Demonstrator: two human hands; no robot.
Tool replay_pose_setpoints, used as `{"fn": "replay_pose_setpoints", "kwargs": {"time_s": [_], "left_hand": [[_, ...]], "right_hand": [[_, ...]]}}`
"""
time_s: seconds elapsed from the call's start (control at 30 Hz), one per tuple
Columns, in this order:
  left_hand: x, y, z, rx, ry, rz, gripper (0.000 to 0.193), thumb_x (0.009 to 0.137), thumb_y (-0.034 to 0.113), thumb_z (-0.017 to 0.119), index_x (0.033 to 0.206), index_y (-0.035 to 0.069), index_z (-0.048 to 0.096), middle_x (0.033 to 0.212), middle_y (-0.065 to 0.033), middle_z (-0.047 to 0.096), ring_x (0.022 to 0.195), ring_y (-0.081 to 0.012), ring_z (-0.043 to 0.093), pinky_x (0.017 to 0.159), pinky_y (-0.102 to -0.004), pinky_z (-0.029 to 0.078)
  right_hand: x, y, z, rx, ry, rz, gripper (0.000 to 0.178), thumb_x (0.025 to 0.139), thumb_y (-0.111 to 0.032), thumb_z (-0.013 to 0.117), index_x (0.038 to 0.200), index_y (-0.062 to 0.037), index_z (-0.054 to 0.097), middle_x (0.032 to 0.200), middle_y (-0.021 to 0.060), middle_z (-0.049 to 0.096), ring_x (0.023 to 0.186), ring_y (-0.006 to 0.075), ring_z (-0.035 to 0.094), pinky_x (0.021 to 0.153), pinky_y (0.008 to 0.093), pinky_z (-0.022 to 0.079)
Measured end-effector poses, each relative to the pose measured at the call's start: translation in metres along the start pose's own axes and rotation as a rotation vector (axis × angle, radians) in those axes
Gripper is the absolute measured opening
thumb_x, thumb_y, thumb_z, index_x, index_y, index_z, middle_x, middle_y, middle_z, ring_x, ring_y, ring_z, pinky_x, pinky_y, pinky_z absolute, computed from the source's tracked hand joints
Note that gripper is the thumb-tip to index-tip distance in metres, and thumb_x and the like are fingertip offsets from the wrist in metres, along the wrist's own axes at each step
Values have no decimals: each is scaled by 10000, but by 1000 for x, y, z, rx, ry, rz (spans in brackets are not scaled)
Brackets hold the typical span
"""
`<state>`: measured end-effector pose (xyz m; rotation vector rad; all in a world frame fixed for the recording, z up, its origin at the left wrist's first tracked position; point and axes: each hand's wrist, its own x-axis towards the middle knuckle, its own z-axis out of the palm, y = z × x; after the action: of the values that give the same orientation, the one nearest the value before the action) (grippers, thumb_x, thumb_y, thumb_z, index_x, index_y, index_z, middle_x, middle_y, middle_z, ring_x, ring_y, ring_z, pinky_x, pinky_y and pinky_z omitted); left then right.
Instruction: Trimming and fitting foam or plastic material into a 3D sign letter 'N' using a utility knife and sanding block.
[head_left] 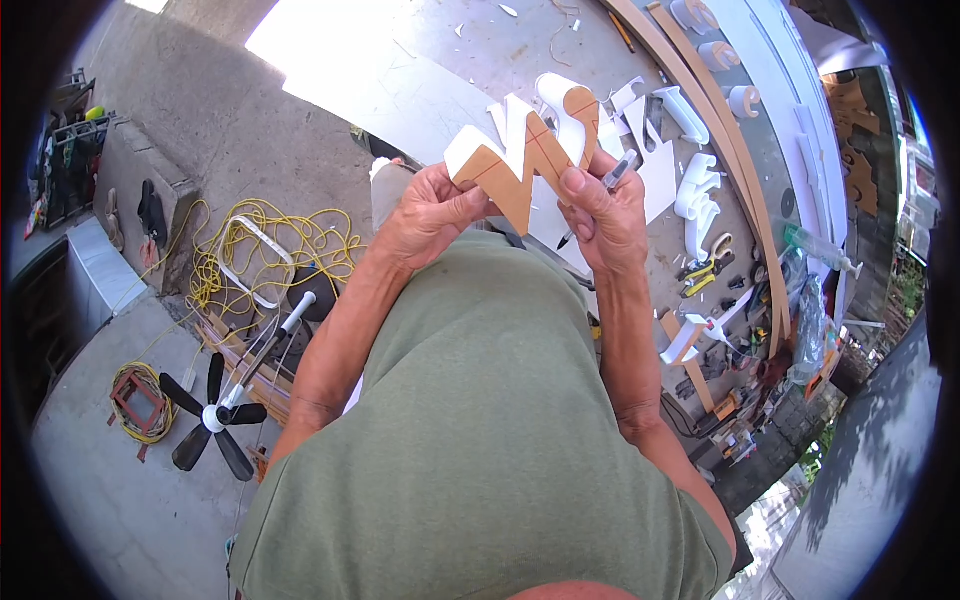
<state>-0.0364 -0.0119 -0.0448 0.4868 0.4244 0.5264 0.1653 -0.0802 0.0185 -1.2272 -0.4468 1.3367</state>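
Both hands hold up a letter-shaped piece (525,165) in front of my green shirt. It has a zigzag outline with a curl at the right, a brown face with thin red lines, and thick white sides. My left hand (432,212) pinches its left end between thumb and fingers. My right hand (612,215) grips the right part, thumb pressed on the brown face. A slim pen (620,168) with a clear end is tucked between the right fingers; its dark tip sticks out below them.
Beyond the hands, the table (510,45) bears white letter-shaped pieces (697,205), paper scraps, yellow-handled scissors (722,252), yellow pliers (697,278) and long brown strips (740,180). At left, a tangled yellow cord (240,245) and a black-bladed fan (212,418) stand near the concrete floor (250,120).
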Motion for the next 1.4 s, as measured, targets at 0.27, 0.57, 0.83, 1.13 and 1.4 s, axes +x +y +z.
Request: {"fn": "replay_pose_setpoints", "kwargs": {"time_s": [0.27, 0.57, 0.83, 1.13, 1.4], "left_hand": [[3, -10, -11, -107, 10, -32, 443, 895, 113, 731, 1299, 29, 569, 1223, -103, 662, 1172, -224, 618, 1007, -416, 507], [9, 11, 24, -83, -15, 137, 780, 795, 248, 845, 1406, -39, 453, 1386, -143, 549, 1348, -264, 474, 1110, -407, 399], [37, 17, 62, 245, 318, 139, 732, 701, 245, 881, 1295, -41, 564, 1144, -115, 635, 1088, -182, 567, 977, -348, 418], [44, 7, 54, 139, 407, 188, 563, 739, 180, 865, 1190, -49, 619, 1024, -91, 674, 990, -149, 602, 918, -326, 429], [41, 14, 51, 204, 422, 205, 538, 741, 151, 852, 1173, -68, 619, 1012, -116, 677, 963, -160, 626, 908, -317, 456]], "right_hand": [[-3, -7, 10, 50, -43, -25, 535, 820, -192, 823, 1192, 130, 611, 951, 135, 714, 687, 63, 632, 581, 186, 481], [2, 1, 0, 59, 27, -39, 517, 837, -210, 816, 1185, 113, 611, 885, 90, 694, 517, 14, 505, 447, 164, 385], [6, 21, 6, 240, 144, -63, 480, 858, -241, 801, 1151, 94, 621, 871, 50, 653, 430, 6, 384, 377, 173, 280], [4, 32, 11, 205, 164, -48, 492, 852, -245, 806, 1156, 94, 621, 872, 68, 655, 430, 9, 400, 370, 179, 277], [3, 31, 10, 139, 119, 6, 496, 840, -231, 818, 1172, 82, 624, 860, 74, 674, 433, 9, 406, 371, 176, 278]]}}
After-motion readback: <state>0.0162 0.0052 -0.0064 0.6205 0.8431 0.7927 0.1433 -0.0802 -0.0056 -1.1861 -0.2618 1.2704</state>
